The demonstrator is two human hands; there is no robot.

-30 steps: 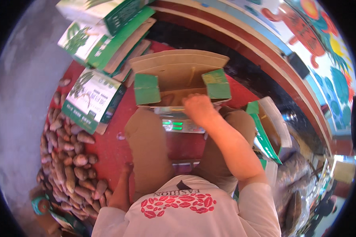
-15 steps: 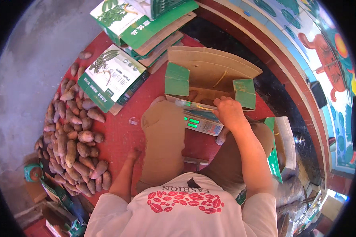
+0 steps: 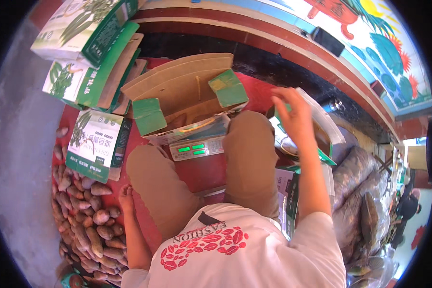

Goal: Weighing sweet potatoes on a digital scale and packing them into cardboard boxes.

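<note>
Heap of sweet potatoes (image 3: 84, 225), stacked green-and-white cartons (image 3: 89, 57), bulging plastic sacks (image 3: 357, 182) at right.

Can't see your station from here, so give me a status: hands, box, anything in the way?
Left hand empty, down beside sweet potatoes. Right hand open, raised over side box. Open carton sits on scale, untouched. Knees flank the scale.

The open carton (image 3: 187, 96) is plain brown card with green end flaps. Just below it, the scale (image 3: 197, 149) shows glowing green digits. Left of the carton lie white-and-green boxes (image 3: 97, 144) printed with leaves, and brownish-purple sweet potatoes (image 3: 84, 225). Under the carton, the floor (image 3: 201, 173) is red.
</note>
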